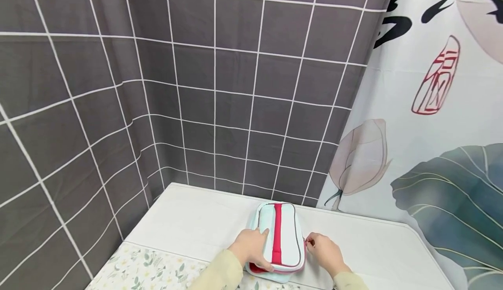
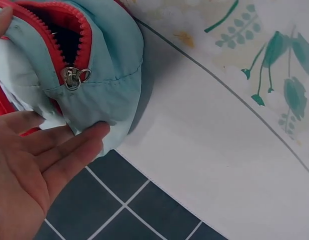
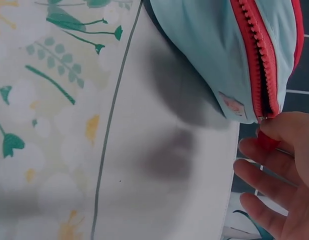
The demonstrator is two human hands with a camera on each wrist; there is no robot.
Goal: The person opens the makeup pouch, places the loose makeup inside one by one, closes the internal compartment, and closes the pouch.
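A light blue and white zip pouch (image 1: 267, 237) with a red stripe lies on the table. My left hand (image 1: 251, 247) rests against its near left side. In the left wrist view, the left fingers (image 2: 77, 145) lie nearly straight along the pale blue fabric, beside a metal zipper slider (image 2: 72, 78). Past that slider, the red-toothed zipper gapes over a dark inside. At the pouch's right side, my right hand (image 1: 324, 250) pinches a red tab (image 3: 267, 142) between thumb and forefinger, at the end of the red zipper (image 3: 255, 55). Its other fingers are loosely bent.
The white tabletop (image 1: 196, 215) meets a flower-patterned cloth (image 1: 151, 264) at the near left. Dark grid-patterned curtain (image 1: 232, 106) hangs behind and to the left. A white cloth (image 1: 397, 89) printed with leaves hangs at the right.
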